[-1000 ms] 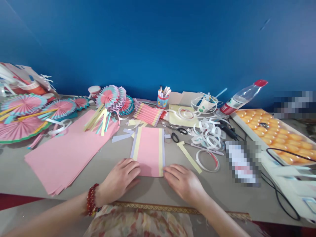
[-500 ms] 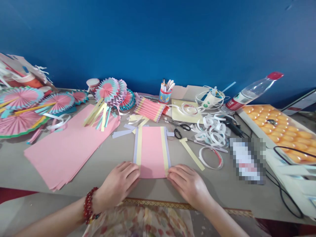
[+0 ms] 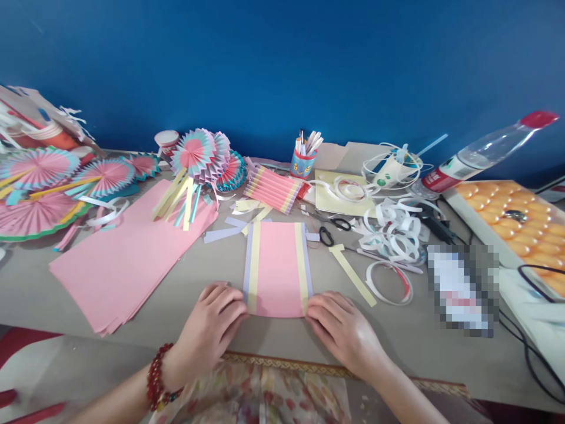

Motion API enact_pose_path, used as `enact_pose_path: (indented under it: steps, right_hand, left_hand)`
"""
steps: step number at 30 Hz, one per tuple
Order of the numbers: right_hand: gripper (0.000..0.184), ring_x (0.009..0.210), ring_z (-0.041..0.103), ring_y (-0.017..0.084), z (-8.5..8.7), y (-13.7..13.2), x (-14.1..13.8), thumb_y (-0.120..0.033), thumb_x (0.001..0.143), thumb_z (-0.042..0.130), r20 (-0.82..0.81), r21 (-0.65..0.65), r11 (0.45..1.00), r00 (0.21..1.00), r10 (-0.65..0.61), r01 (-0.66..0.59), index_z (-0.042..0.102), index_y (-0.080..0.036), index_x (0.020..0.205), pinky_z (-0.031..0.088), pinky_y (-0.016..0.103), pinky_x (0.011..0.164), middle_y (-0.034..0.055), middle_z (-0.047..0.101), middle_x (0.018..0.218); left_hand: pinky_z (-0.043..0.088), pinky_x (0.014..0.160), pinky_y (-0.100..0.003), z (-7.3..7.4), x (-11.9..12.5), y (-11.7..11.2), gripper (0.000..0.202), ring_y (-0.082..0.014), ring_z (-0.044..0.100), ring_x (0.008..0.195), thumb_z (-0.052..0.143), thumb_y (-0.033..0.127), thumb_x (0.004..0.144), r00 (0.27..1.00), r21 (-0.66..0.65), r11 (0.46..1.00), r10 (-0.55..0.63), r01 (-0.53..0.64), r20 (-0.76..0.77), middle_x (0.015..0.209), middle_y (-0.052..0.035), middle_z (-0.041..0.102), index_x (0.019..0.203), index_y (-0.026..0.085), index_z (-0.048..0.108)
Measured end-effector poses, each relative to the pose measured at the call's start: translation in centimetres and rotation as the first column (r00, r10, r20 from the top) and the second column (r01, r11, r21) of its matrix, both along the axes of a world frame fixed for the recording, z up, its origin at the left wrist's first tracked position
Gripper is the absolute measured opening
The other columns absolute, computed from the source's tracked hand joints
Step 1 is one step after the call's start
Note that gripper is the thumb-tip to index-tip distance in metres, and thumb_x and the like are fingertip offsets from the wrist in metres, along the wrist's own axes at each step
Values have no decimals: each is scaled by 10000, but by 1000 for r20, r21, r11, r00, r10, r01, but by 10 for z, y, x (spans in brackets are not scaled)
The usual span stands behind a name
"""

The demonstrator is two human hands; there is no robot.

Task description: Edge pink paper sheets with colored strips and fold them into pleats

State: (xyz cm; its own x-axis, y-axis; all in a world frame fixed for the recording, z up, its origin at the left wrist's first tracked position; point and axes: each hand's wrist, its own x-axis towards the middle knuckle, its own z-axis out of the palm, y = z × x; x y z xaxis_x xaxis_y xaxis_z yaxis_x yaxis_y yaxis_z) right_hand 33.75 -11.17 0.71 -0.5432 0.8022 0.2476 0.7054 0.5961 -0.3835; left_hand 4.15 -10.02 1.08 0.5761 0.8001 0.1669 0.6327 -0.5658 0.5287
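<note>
Pink paper, a sheet edged with yellow and lavender strips [image 3: 278, 268], lies flat on the surface [image 3: 397, 335] straight ahead of you at 12 o'clock. Your left hand [image 3: 212, 330] rests at its near corner at 7 o'clock and your right hand [image 3: 344, 333] at the near corner at 5 o'clock. Each grip is spread flat, with the fingertips [image 3: 236, 303] touching the sheet's edge and nothing clenched. A bead bracelet [image 3: 155, 380] sits on your left wrist.

From the sheet, a stack of pink paper [image 3: 128, 262] lies at 9 o'clock and folded paper fans [image 3: 200, 154] stand at 11 o'clock. Black-handled scissors [image 3: 332, 231] lie near at 2 o'clock, a loose yellow strip [image 3: 353, 274] just beside it at 3 o'clock, and white paper rings [image 3: 392, 232] beyond that.
</note>
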Motion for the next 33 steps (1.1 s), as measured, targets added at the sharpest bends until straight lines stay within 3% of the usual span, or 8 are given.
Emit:
enact_pose_path:
  steps: [11,20,33]
  right_hand:
    - [162,933,563,216,4,4,-3,-203,965,451,-20,-148,981,991,-132,128,567,-216,852,421,345,813,65,603,967]
    - [149,936,531,224,8,6,-6,-203,950,467,2,-199,965,985,-172,169,527,-213,814,391,364,828,56,582,971]
    - [139,940,522,231,6,8,-7,-202,933,480,28,-200,961,982,-187,189,517,-213,800,379,366,828,58,582,976]
  left_hand:
    - [415,806,-382,4,9,1,146,-210,521,855,426,143,938,993,-45,992,117,-117,-8,887,-49,565,854,203,530]
    - [390,819,-389,1,13,-4,103,-212,521,874,457,130,917,976,-5,979,205,-206,-66,932,-47,553,864,202,509]
    - [376,831,-386,3,11,-5,107,-214,516,906,459,165,944,968,-1,974,223,-225,-113,991,-47,546,865,204,519]
